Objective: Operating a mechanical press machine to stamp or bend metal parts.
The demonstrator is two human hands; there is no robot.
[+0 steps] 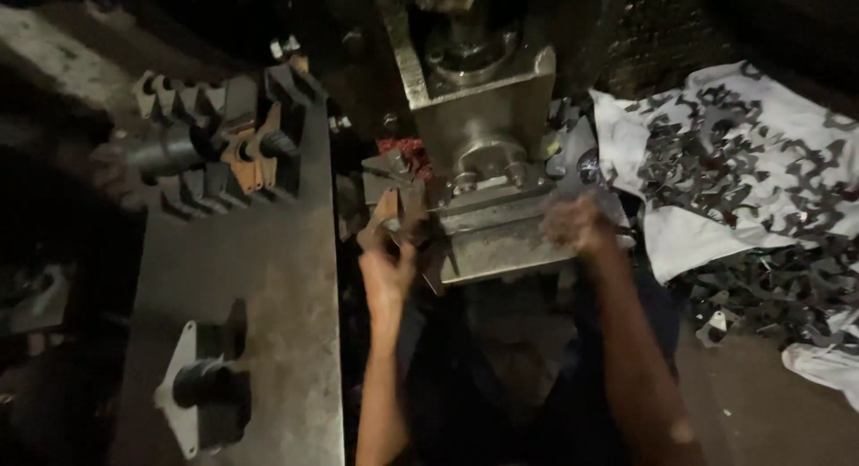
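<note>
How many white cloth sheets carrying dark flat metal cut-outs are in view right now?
2. One large white cloth sheet lies right of the grey metal press; a second white cloth shows at the lower right edge. The dark may hide others.

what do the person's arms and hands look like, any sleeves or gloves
Both forearms are bare with no sleeves in view. The left hand and right hand wear no gloves; no watch, ring or band shows, though the dim, blurred picture hides fine detail.

Both forearms are bare to the elbow, no gloves or rings, with dark clothing (537,377) covering the lap below.
</note>
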